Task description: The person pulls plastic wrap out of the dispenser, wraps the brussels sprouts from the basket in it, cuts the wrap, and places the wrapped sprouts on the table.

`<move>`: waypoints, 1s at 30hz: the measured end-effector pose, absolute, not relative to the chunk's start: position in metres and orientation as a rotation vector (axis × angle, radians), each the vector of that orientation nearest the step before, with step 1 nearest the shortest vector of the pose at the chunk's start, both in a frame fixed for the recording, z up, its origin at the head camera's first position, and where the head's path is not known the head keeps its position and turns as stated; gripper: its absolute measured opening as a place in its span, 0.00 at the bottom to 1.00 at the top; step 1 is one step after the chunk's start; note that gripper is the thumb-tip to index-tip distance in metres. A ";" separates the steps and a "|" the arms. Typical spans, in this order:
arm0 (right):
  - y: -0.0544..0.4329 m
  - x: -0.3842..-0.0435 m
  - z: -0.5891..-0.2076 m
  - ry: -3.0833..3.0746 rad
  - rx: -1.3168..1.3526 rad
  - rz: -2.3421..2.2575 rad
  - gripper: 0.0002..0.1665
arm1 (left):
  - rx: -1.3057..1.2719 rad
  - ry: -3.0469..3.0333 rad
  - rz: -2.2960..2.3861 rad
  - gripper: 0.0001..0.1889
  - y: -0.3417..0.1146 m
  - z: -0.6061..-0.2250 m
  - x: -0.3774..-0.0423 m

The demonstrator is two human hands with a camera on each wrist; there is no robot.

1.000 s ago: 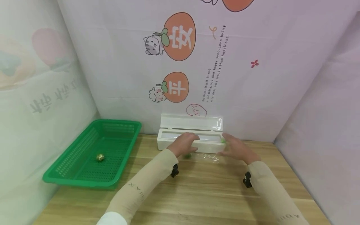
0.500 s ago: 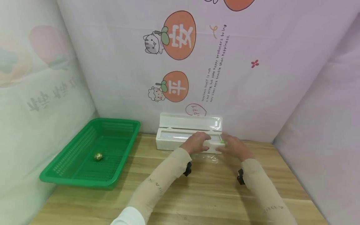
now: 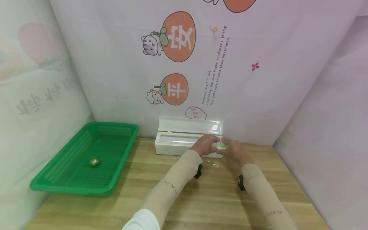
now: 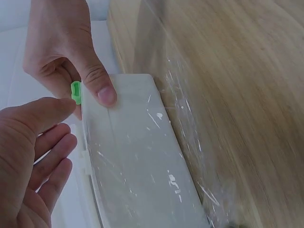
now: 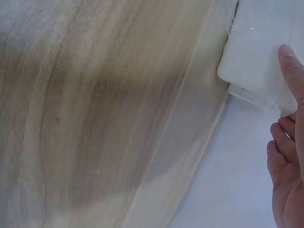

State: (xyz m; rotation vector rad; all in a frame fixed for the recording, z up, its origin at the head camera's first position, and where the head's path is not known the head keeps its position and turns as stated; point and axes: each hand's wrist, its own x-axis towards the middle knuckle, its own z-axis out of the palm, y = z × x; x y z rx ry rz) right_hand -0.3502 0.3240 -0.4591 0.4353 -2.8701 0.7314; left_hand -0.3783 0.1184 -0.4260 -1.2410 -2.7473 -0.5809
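Observation:
A long white cling film dispenser (image 3: 169, 149) stands against the back wall with its lid (image 3: 189, 125) raised. My right hand (image 3: 235, 151) grips its right end, thumb on the front face and fingers behind the rim. Beside that hand's thumb a small green slide cutter (image 4: 76, 93) shows at the edge. My left hand (image 3: 205, 144) reaches over the front of the dispenser, its thumb and forefinger apart. In the left wrist view a left fingertip comes right up to the cutter, with other fingers loosely bent. Clear film (image 4: 190, 123) hangs from the front onto the table.
On the left is a green plastic basket (image 3: 123, 166), with a small gold ball-like thing (image 3: 94, 162) in it. The wooden table (image 3: 207, 201) runs back to a printed cloth wall (image 3: 244, 105). More cloth encloses both sides.
My left hand has moved right along the dispenser, from its middle to near the right hand and the green cutter. A green patch under the left hand is now out of sight.

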 end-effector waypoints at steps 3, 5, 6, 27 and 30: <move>0.322 -0.350 -0.462 -2.906 0.396 0.751 0.43 | -1.227 -2.765 -0.583 0.21 0.124 -0.427 -0.376; 0.321 -0.352 -0.465 -2.902 0.393 0.726 0.42 | -1.221 -2.763 -0.565 0.22 0.127 -0.427 -0.376; 0.322 -0.353 -0.466 -2.896 0.396 0.733 0.42 | -1.216 -2.766 -0.569 0.23 0.128 -0.427 -0.376; 0.322 -0.345 -0.463 -2.807 0.454 0.711 0.27 | -1.209 -2.745 -0.587 0.23 0.158 -0.434 -0.382; 0.321 -0.348 -0.463 -2.782 0.499 0.717 0.24 | -1.202 -2.717 -0.566 0.22 0.157 -0.435 -0.383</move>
